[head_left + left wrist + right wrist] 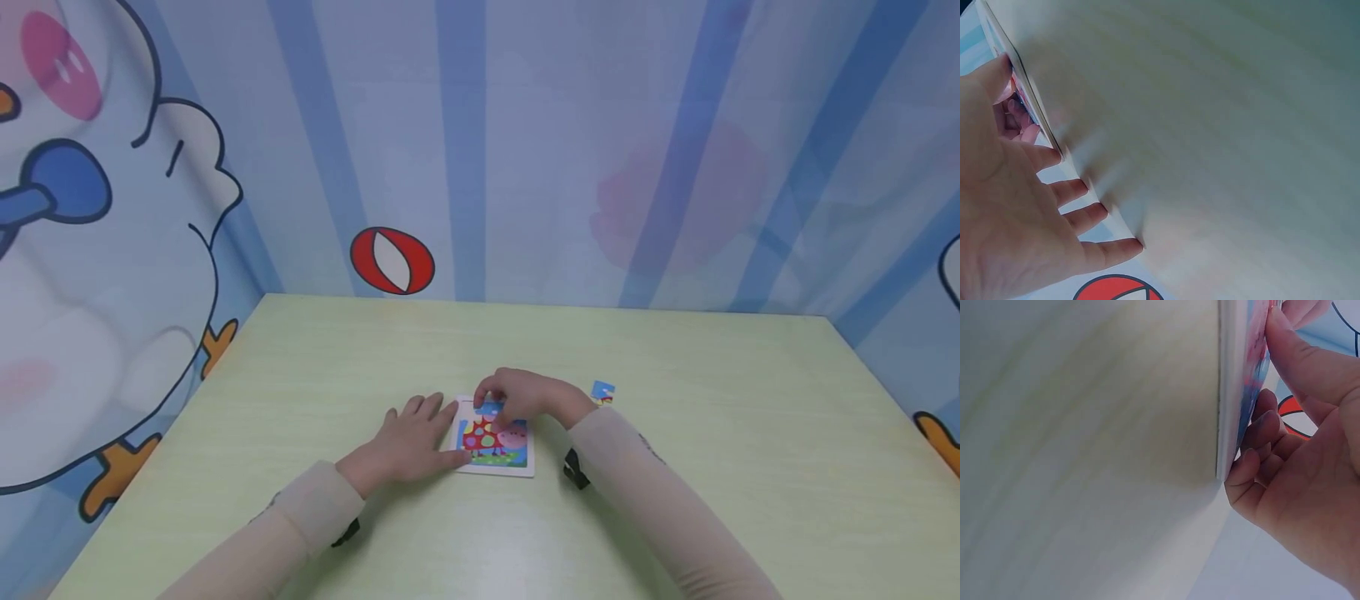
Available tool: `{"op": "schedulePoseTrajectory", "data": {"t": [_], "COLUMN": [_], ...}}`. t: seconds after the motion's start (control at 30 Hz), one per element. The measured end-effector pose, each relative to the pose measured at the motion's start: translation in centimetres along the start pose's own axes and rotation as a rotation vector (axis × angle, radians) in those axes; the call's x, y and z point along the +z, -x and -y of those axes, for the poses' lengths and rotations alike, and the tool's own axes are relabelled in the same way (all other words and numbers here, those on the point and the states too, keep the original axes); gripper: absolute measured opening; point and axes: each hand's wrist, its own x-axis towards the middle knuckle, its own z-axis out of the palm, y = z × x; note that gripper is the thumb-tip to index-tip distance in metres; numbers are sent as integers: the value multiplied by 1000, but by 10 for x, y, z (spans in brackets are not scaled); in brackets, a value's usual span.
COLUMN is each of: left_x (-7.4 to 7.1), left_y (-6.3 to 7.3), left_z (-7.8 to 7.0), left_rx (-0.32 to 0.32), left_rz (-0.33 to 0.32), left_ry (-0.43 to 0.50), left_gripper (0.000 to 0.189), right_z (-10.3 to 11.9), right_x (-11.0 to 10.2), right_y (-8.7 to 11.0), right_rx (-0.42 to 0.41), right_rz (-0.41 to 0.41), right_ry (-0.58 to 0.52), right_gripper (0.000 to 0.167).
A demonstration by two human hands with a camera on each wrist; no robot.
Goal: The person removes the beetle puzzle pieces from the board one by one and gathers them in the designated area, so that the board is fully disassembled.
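Note:
A small jigsaw puzzle [491, 457] in a white frame lies on the table, showing a pink pig and a red shape with coloured dots. My left hand [411, 442] is spread at its left side, thumb on the picture's lower left and the other fingertips on the table in the left wrist view. Over the puzzle's upper part, my right hand [521, 394] has its fingers curled and pinches a blue puzzle piece [489, 409] against the board. In the right wrist view the thumb [1300, 359] touches the picture. Beyond the right wrist lies a loose puzzle piece [603, 392].
The pale wooden table [712, 392] stretches out around the puzzle. Behind it hangs a blue striped backdrop [517, 167] with a printed red and white ball [392, 260] and a large white cartoon figure [112, 292] at left.

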Motion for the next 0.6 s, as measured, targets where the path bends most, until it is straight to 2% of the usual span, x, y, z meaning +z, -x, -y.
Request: {"op": "schedulePoseTrajectory", "data": {"t": [0.23,0.6], "left_x": [-1,-2], "left_y": [0,1], "left_z": [-1,-2], "left_rx": [-9,-4], "left_rz": [2,5], "left_ry": [4,6], "left_gripper": [82,81], "right_z": [1,-1], "right_x": [0,1], "right_y": [1,0], "right_rx": [16,-8], "right_rz": [8,-9], "right_ry": [4,-7], "right_gripper": [27,27]}}
